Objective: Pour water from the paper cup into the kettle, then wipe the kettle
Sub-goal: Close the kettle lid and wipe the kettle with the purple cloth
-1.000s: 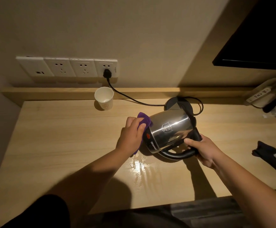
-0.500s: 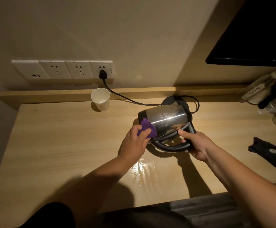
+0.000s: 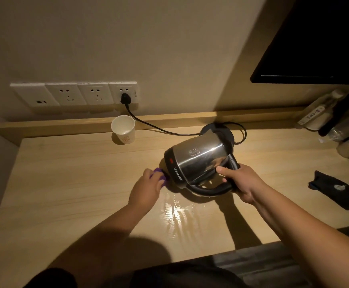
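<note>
The steel kettle [image 3: 198,157] with a black base ring and handle is tipped on its side above the wooden table [image 3: 69,183], its bottom facing left. My right hand [image 3: 241,181] grips the black handle. My left hand [image 3: 147,189] holds a purple cloth [image 3: 160,177] just left of the kettle's bottom edge, low near the tabletop. The white paper cup [image 3: 123,129] stands upright at the back by the wall ledge.
The kettle's black power base [image 3: 221,129] sits behind the kettle, its cord running to the wall sockets [image 3: 76,94]. A wet patch [image 3: 179,213] shines on the table. A black cloth item [image 3: 335,192] lies right; bottles and bags [image 3: 335,119] crowd the far right corner.
My left hand with the purple cloth slid down and left off the kettle's side to beside its bottom. The kettle turned so its base ring faces left.
</note>
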### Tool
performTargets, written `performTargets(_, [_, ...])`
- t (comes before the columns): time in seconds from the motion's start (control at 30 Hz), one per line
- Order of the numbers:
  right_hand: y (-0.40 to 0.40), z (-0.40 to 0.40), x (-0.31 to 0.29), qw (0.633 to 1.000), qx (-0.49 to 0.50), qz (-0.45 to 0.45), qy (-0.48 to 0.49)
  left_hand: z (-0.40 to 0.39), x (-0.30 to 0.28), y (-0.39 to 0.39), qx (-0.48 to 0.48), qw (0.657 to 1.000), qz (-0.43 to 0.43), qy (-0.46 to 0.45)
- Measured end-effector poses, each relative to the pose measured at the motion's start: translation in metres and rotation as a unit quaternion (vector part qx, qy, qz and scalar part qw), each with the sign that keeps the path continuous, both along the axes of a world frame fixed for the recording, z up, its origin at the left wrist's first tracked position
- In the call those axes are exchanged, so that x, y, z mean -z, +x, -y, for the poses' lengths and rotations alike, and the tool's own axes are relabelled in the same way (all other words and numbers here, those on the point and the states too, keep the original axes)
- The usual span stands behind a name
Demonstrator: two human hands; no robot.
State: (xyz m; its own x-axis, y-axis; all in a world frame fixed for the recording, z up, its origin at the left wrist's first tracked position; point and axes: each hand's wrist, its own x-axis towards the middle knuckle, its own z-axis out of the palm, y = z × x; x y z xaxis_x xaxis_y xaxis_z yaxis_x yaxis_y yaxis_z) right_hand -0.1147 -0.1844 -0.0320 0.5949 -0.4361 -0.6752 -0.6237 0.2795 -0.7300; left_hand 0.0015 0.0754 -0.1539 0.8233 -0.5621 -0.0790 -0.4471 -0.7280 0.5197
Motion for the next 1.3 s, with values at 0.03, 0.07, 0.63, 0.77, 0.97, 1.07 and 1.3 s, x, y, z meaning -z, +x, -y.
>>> performTargets(0.03, [-0.002,-0.002,0.0,1.0,-0.013,0.002,-0.015,-0.005,-0.006,0.004,-0.024,0.999,-0.017,-0.019])
performTargets(0.07, [-0.003,-0.003,-0.001,0.999,-0.023,0.007,-0.027,-0.009,-0.013,0.007,-0.048,0.997,-0.033,-0.04])
performTargets(0.63, [0.019,-0.002,-0.014,0.865,-0.347,0.01,-0.362,-0.044,-0.074,0.003,-0.173,0.961,-0.134,-0.169])
performTargets(0.77, [0.021,0.006,-0.015,0.831,-0.377,0.007,-0.409,-0.05,-0.08,0.0,-0.179,0.957,-0.148,-0.171])
performTargets(0.97, [0.015,0.023,-0.014,0.787,-0.411,0.014,-0.46,-0.036,-0.106,-0.007,-0.143,0.967,-0.108,-0.181])
performTargets(1.07, [0.013,0.028,-0.013,0.781,-0.421,0.017,-0.461,-0.006,-0.134,-0.003,-0.056,0.982,-0.026,-0.179])
performTargets(1.3, [0.016,0.036,-0.017,0.775,-0.448,0.022,-0.445,0.08,-0.173,0.016,0.197,0.972,0.108,0.067])
